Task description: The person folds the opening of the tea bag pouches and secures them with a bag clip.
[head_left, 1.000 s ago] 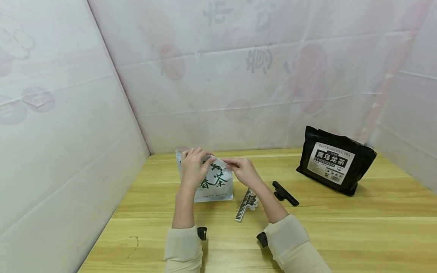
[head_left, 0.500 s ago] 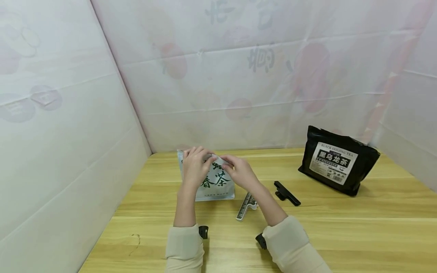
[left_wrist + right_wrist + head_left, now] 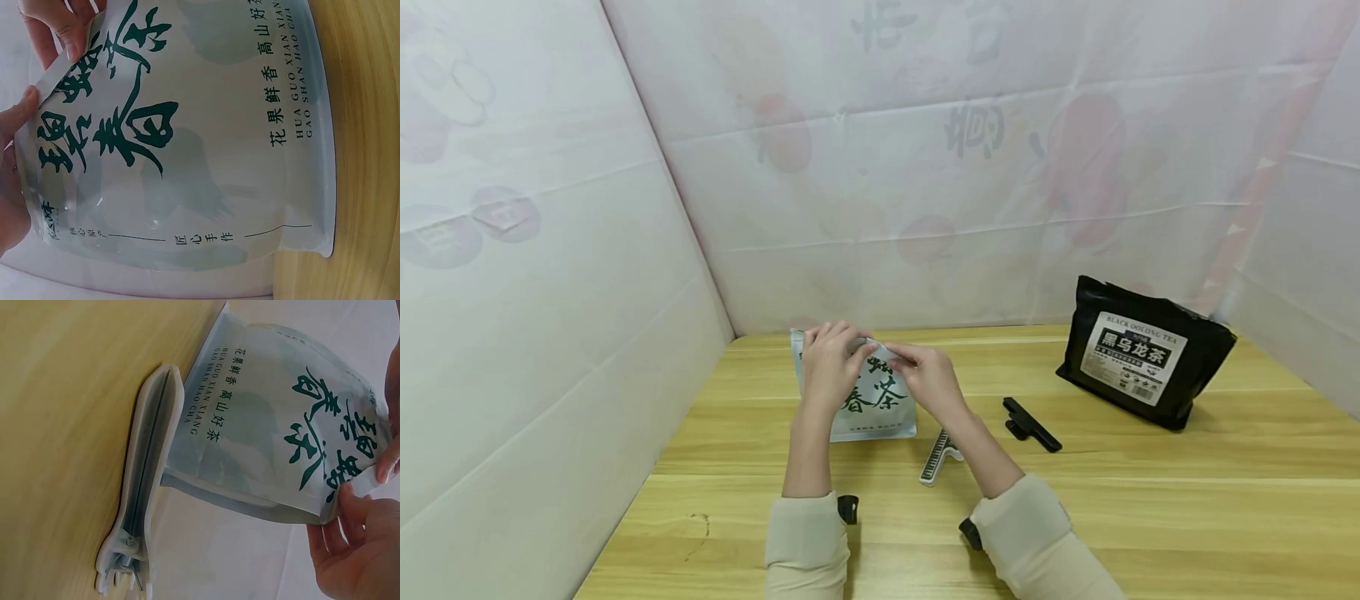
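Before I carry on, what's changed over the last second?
The right hand shifted slightly left along the top of the pale tea bag, toward the left hand; less of the white clip shows now. Neither hand let go. The left hand's hold, the black clip and the black bag stayed as they were.

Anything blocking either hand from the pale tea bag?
Nothing visible: left hand and right hand both pinch the pale tea bag at its top edge. The white clip lies on the table, not between them.
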The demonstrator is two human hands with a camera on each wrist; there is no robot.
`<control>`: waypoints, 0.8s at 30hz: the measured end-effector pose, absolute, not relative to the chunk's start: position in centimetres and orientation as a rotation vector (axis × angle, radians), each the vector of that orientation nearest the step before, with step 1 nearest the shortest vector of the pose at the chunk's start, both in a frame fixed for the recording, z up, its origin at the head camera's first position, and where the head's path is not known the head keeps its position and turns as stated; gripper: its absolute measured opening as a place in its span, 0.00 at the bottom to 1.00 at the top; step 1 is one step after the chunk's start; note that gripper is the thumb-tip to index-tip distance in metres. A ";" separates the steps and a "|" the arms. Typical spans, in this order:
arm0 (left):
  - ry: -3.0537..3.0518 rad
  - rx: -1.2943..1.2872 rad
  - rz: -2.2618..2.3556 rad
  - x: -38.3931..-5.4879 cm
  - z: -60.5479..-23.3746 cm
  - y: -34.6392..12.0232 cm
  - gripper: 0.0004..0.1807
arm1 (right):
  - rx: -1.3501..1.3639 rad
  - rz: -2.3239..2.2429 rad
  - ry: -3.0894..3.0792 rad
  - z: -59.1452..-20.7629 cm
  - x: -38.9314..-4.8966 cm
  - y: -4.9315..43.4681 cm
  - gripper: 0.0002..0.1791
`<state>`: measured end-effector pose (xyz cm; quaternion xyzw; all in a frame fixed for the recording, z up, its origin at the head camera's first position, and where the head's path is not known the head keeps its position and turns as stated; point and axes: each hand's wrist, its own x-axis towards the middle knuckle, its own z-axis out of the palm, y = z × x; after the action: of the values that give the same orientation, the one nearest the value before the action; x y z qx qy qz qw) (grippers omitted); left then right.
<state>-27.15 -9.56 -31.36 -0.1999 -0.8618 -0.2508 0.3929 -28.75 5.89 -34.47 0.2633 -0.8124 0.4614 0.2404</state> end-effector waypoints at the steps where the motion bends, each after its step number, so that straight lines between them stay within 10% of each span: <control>1: -2.186 -0.511 -0.641 -27.1 -31.4 -9.5 0.06 | 0.719 1.270 -2.209 -34.5 -28.7 5.9 0.14; 24: -2.213 -0.516 -0.685 -27.2 -31.4 -10.0 0.07 | 0.733 1.374 -2.334 -32.7 -28.8 5.9 0.10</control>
<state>-27.23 -9.95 -31.37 -0.2015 -0.8645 -0.2676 0.3746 -28.79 5.87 -32.73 0.2578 -0.8201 0.4828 0.1673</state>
